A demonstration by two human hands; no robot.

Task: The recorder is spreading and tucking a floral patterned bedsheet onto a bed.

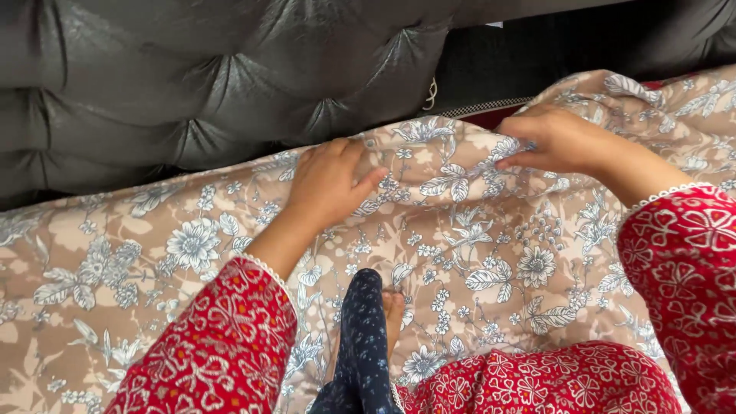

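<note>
1. The left hand [331, 184] rests just left of the frame's centre, its fingers curled onto the top edge of a beige floral bedsheet [475, 268], thumb pointing right; they press the fabric rather than pinch it.
2. The right hand [556, 140] sits in the upper right, its fingers closed in a pinch on a raised fold of the same sheet edge.
3. The bedsheet spreads over the bed across the middle and lower frame, from the left edge to the right edge, its top edge lying against a black tufted headboard [215, 77] that fills the upper left.
4. Both arms wear red patterned sleeves [215, 345] with white trim, in the lower left and lower right.
5. A bare foot [392, 310] under dark blue floral trousers [362, 345] rests on the sheet at bottom centre.
</note>
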